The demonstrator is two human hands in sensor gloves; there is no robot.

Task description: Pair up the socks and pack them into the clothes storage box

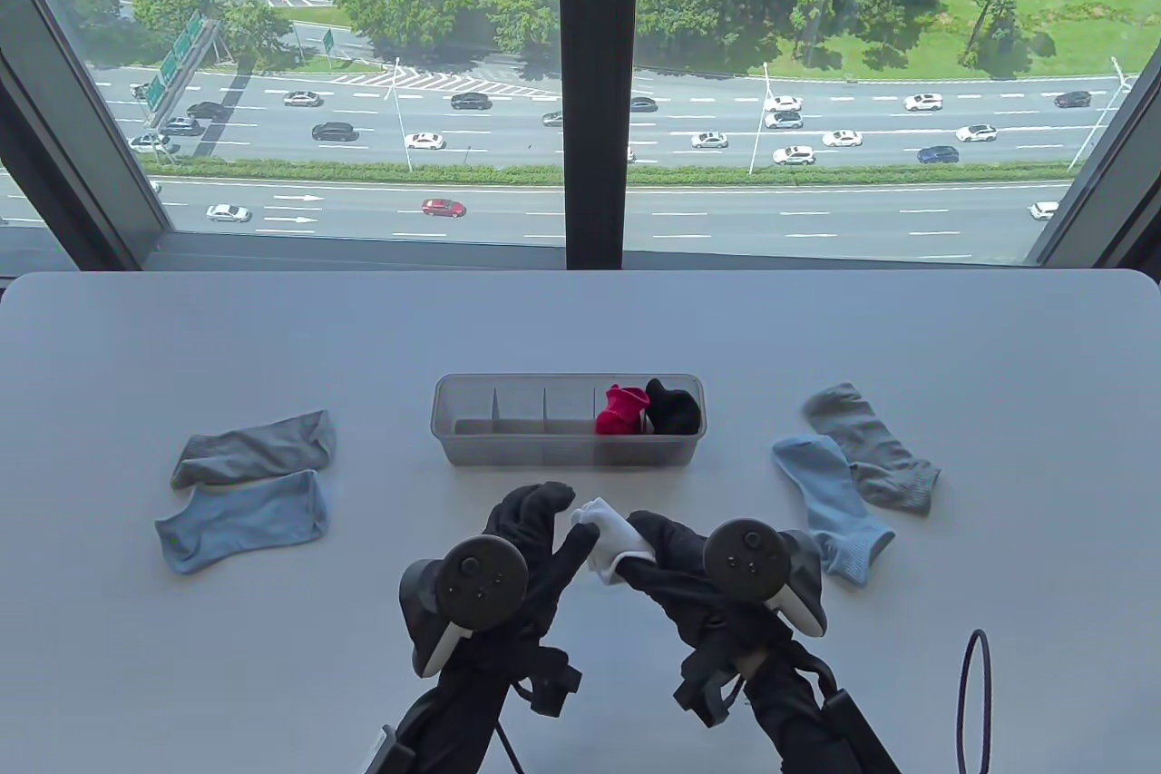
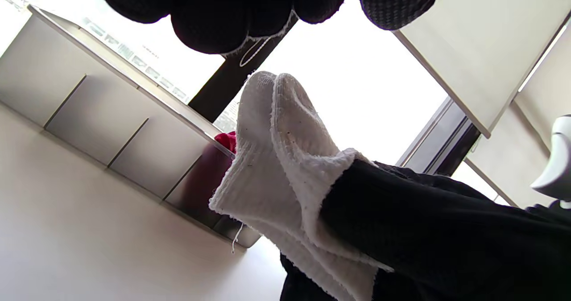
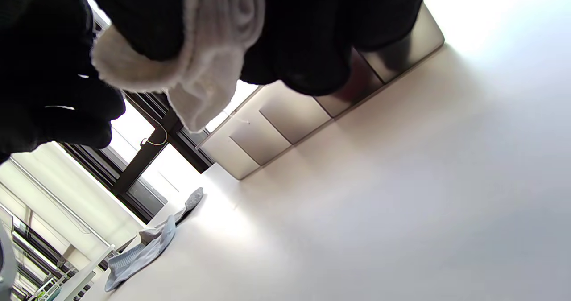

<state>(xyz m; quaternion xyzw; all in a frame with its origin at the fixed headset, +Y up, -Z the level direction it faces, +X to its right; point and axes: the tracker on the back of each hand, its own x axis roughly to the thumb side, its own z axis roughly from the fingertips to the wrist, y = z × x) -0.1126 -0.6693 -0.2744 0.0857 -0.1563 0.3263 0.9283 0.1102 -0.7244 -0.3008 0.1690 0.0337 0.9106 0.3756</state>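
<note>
Both hands hold the white socks [image 1: 606, 543] above bare table [image 1: 580, 329], just short of the storage box [image 1: 569, 450]. Straight ahead of the grip, the box's near wall is the only barrier. Beyond it three compartments on the left stand open; the red bundle [image 1: 620, 410] and black bundle [image 1: 673, 407] fill the right end. Well out to the left lie a grey sock [image 1: 254, 448] and a blue sock [image 1: 240, 521]; nearer on the right, another blue sock [image 1: 832, 504] and grey sock [image 1: 871, 445].
</note>
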